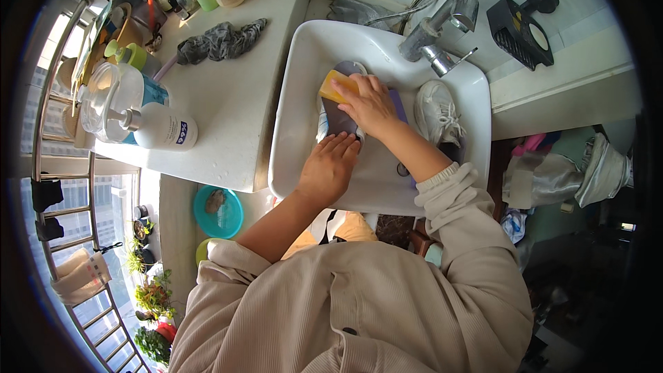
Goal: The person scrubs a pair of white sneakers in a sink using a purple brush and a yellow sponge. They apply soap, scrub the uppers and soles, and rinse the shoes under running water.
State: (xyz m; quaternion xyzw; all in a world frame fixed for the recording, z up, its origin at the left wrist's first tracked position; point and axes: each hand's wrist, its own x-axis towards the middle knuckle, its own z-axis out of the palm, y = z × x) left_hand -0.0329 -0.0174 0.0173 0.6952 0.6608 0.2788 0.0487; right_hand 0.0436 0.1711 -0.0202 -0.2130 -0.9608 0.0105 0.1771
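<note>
In the white sink (383, 186), a shoe with a grey sole (339, 116) lies sole up at the left. My right hand (370, 103) holds a yellow-orange bar of soap (333, 88) against the front part of this sole. My left hand (329, 166) grips the end of the shoe nearer me. A white lace-up sneaker (435, 111) rests upright at the sink's right side. Between the shoes, partly hidden under my right wrist, is a purple object (398, 105) I cannot identify. The metal faucet (430, 36) stands over the sink's far right corner.
On the white counter (228, 109) at the left are a wrung grey cloth (222, 43), a white pump bottle (166, 127), a clear plastic jar (103, 98) and several other bottles. A turquoise basin (218, 225) is below the counter. A black holder (520, 33) is on the wall at the right.
</note>
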